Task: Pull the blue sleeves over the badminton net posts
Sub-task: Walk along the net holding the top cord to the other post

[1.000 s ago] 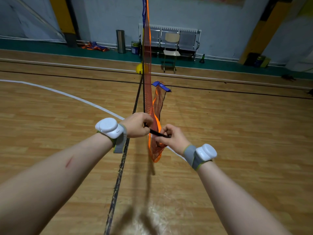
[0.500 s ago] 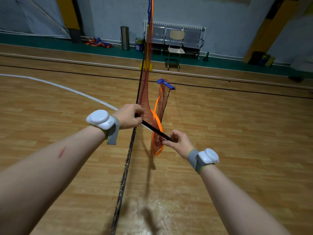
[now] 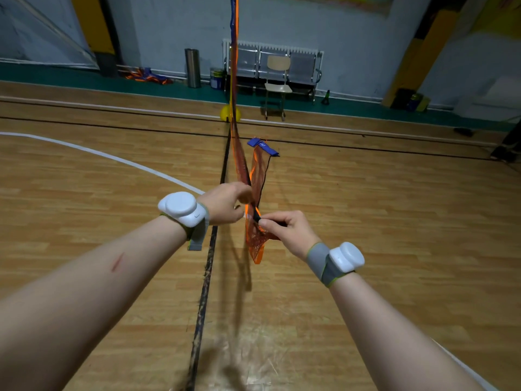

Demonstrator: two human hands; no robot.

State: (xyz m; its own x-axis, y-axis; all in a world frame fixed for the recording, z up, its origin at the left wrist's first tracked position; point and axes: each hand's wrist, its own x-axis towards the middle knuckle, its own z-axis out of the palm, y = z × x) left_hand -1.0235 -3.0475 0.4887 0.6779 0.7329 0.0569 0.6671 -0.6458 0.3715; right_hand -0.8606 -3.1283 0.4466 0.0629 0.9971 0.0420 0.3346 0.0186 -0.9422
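Sleeve (image 3: 262, 146): the blue one for this end sits at the far corner of the slack fold of net (image 3: 255, 190), well apart from both of your hands and not yet over any post. Whether it lies on the floor or hangs clear of it cannot be told from this angle.

Your left hand (image 3: 225, 203) is curled round the gathered net edge together with the upper part of the thin black rod (image 3: 256, 217). Your right hand (image 3: 284, 230) pinches the rod's near end between thumb and forefinger, the other fingers tucked under. Only a short stretch of rod shows between the hands.

Judged from the grip, two holds close together keep the light rod from swinging and keep the mesh bunched on it. This leaves the free end controlled for threading. The sleeve must first be drawn along the net toward that end. Loose mesh is likely to snag.

The far post (image 3: 233, 80) stands upright in a yellow base (image 3: 225, 113), with a blue strip (image 3: 233, 15) up its top and the net running taut to it.

The floor (image 3: 394, 249) is varnished wood strip. A black line (image 3: 208, 263) runs beneath the net and a white curve (image 3: 112, 158) crosses on your left. A green border meets the pale wall. Against it stand a chair (image 3: 277, 77), a row of metal seats (image 3: 303, 64) and a steel bin (image 3: 192, 67).
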